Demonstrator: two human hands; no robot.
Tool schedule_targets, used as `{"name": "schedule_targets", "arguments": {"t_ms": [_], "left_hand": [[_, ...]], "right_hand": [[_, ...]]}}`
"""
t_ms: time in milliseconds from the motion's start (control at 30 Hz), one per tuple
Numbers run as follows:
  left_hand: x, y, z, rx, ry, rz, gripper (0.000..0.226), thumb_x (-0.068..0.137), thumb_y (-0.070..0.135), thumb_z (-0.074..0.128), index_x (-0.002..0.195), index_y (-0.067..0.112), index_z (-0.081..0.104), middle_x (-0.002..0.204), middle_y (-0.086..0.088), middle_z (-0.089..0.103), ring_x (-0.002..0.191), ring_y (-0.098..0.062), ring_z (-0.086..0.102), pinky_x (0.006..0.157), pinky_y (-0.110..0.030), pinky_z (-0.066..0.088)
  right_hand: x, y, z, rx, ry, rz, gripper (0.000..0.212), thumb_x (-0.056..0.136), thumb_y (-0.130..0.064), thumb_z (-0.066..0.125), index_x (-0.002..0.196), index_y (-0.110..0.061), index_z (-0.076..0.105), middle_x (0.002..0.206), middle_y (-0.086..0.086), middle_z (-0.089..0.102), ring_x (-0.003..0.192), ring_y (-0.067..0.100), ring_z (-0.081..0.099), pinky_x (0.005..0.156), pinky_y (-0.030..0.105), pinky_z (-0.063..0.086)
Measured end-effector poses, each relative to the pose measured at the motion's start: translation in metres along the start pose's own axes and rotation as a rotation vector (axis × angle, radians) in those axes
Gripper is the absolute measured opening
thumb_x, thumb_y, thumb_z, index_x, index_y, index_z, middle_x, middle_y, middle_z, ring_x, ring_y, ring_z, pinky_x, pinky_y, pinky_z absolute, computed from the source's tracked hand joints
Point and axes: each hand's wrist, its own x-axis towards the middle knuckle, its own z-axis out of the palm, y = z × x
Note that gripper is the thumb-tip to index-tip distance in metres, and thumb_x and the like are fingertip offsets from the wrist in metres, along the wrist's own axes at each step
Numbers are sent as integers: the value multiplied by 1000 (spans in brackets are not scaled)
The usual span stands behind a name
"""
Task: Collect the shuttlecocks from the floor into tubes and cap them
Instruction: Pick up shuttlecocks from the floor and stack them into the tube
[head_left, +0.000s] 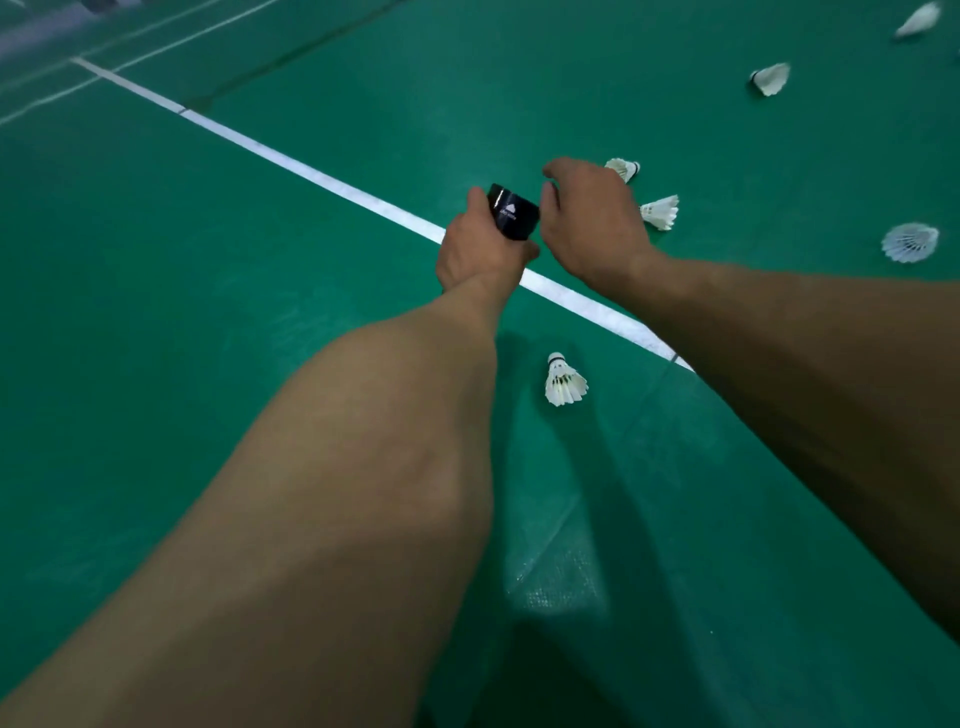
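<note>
My left hand (480, 249) grips a black tube (513, 213) whose upper end points away from me. Right beside its mouth hovers my right hand (589, 218), palm down with fingers loosely curved; whether it holds anything is hidden. White feather shuttlecocks lie scattered on the green floor: one near me (563, 379) below my hands, two just past my right hand (623, 169) (660, 212), one standing on its feathers at the right (910, 242), and two farther off (770, 79) (918, 20).
A white court line (311, 174) runs diagonally across the green court mat (208, 312) under my hands. A seam and a pale scuffed patch (556, 577) mark the mat near me.
</note>
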Motion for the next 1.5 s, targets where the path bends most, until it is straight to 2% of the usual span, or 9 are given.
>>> {"name": "schedule_targets", "arguments": {"t_ms": [233,367,533,767,933,1133,1300,1400,1500], "left_hand": [[-17,-59,6,425,-209,315,60,71,24,84,122,22,52,107,-9,63,99,-36,60,86,-41,47],[-25,-78,19,516,-210,411,55,77,15,78,125,23,53,107,-8,63,100,-32,57,96,-42,43],[-18,-85,38,471,-128,484,60,74,11,78,129,24,55,116,-6,65,109,-29,56,108,-43,39],[4,-76,45,392,-7,484,70,67,2,76,131,24,59,122,-5,64,118,-29,54,109,-47,37],[10,-63,51,292,38,386,71,68,3,78,133,25,58,128,-4,62,124,-29,52,114,-48,35],[14,-27,62,157,77,402,67,69,7,78,132,21,61,124,-6,65,115,-31,57,104,-40,40],[12,4,74,45,111,404,63,68,13,80,128,22,62,116,-6,67,105,-31,59,96,-40,44],[12,20,76,-28,121,389,59,70,12,75,127,21,62,113,-6,67,104,-32,59,94,-42,46],[11,33,82,-67,122,410,54,74,13,72,127,19,63,113,-8,68,104,-34,60,93,-42,45]], "right_hand": [[-52,60,66,-129,-756,110,60,88,-17,68,146,-20,52,145,15,53,130,33,52,107,35,44],[-76,87,112,-146,-885,133,64,87,-16,71,147,-25,51,144,19,47,131,37,49,109,37,43],[-89,111,135,40,-709,199,49,92,-4,63,138,-19,59,134,19,57,118,37,58,93,32,46],[-61,114,119,559,-47,689,26,94,-10,62,118,-5,71,108,14,74,84,28,70,81,36,58],[-16,98,53,916,-100,541,14,92,-5,66,103,-14,68,84,4,68,62,19,61,50,33,52],[1,73,44,709,3,464,19,79,-14,82,95,-17,71,62,-7,57,51,13,51,54,28,45],[6,68,21,1034,71,541,24,86,-3,73,107,-2,61,75,14,67,57,28,68,56,40,60],[3,76,8,783,265,397,19,89,-24,61,82,-9,69,69,5,70,65,27,71,63,46,61],[-4,79,-10,461,98,193,43,94,-46,53,77,-11,71,65,4,68,68,26,68,68,49,56]]}}
